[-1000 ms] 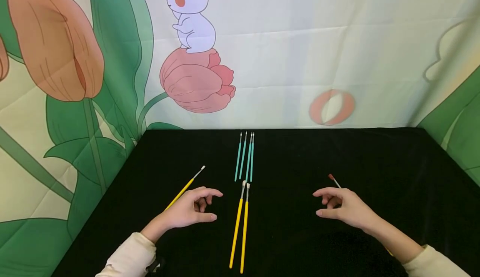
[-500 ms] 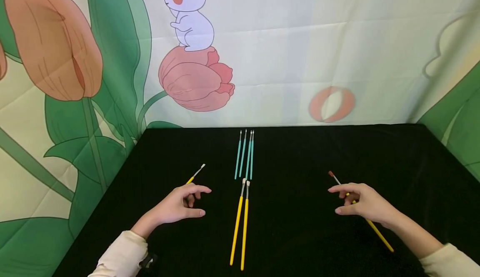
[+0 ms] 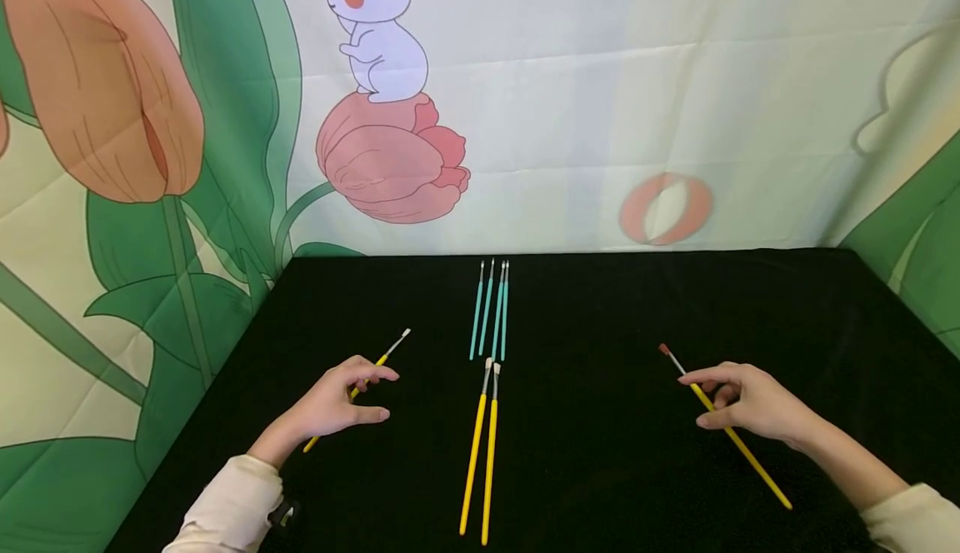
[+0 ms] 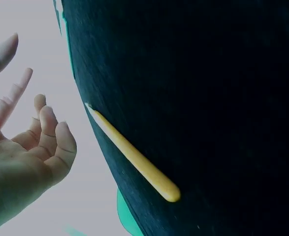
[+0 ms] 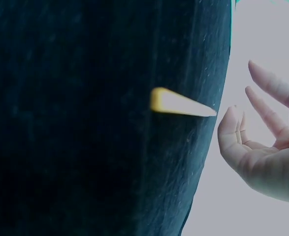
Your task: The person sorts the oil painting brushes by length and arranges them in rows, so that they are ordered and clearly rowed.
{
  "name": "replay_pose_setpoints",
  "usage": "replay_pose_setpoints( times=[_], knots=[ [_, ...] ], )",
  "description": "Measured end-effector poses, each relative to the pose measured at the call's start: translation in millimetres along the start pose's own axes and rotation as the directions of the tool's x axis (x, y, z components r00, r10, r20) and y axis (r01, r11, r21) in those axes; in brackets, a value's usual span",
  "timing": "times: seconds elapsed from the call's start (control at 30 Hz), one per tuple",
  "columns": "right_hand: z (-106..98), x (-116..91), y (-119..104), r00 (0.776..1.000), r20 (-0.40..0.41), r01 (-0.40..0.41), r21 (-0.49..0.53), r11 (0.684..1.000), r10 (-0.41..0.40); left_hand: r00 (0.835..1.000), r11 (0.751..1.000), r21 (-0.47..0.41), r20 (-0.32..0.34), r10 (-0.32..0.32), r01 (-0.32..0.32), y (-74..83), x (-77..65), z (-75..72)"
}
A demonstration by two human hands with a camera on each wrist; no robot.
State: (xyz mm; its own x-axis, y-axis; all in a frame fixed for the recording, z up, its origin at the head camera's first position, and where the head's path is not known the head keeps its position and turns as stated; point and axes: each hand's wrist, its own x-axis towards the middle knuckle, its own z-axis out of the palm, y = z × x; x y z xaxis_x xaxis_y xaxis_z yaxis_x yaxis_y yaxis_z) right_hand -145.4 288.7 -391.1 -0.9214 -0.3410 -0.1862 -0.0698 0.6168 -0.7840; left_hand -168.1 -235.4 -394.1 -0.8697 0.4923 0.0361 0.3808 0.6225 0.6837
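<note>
In the head view my left hand (image 3: 333,401) hovers over a yellow-handled paintbrush (image 3: 393,345) with a white tip, covering part of its handle. Thumb and forefinger are apart, the other fingers loosely bent. On the other side, my right hand (image 3: 759,403) is above a red-tipped yellow paintbrush (image 3: 757,463), holding nothing. Both wrist views show a gap between hand and brush: the left one has the yellow handle (image 4: 134,155) on the black cloth, the right one a yellow handle end (image 5: 176,102). Two more yellow paintbrushes (image 3: 472,461) lie between the hands.
Several thin teal paintbrushes (image 3: 487,311) lie side by side at the back middle, just beyond the two central yellow ones. Black cloth (image 3: 592,328) covers the table. A printed fabric backdrop (image 3: 555,120) with tulips and a white animal rises behind the table's far edge.
Both hands have moved outward from the middle, the left one leftward and the right one rightward, over the outer yellow paintbrushes. More of the right brush's handle now shows. The brushes lie as before.
</note>
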Motion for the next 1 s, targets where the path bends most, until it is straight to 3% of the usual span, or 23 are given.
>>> replay_pose_setpoints(
  times=[0.27,0.53,0.8,1.0],
  knots=[
    [-1,2,10,1.000,0.004,-0.017,0.015,1.000,0.017,0.997,0.997,0.009,0.003,-0.073,0.073,-12.4,1.8,-4.8],
    [-7,9,19,0.999,0.033,-0.028,-0.008,1.000,0.028,0.985,0.981,0.089,-0.032,-0.170,0.172,-24.4,5.4,-12.1],
    [-8,12,27,0.996,0.082,-0.023,0.018,1.000,0.022,0.969,0.968,0.065,0.012,-0.245,0.244,-32.7,9.3,-16.2],
    [-8,15,29,0.996,0.087,0.007,-0.061,0.998,-0.001,0.961,0.960,0.070,0.026,-0.274,0.272,-36.7,11.7,-16.2]
  ],
)
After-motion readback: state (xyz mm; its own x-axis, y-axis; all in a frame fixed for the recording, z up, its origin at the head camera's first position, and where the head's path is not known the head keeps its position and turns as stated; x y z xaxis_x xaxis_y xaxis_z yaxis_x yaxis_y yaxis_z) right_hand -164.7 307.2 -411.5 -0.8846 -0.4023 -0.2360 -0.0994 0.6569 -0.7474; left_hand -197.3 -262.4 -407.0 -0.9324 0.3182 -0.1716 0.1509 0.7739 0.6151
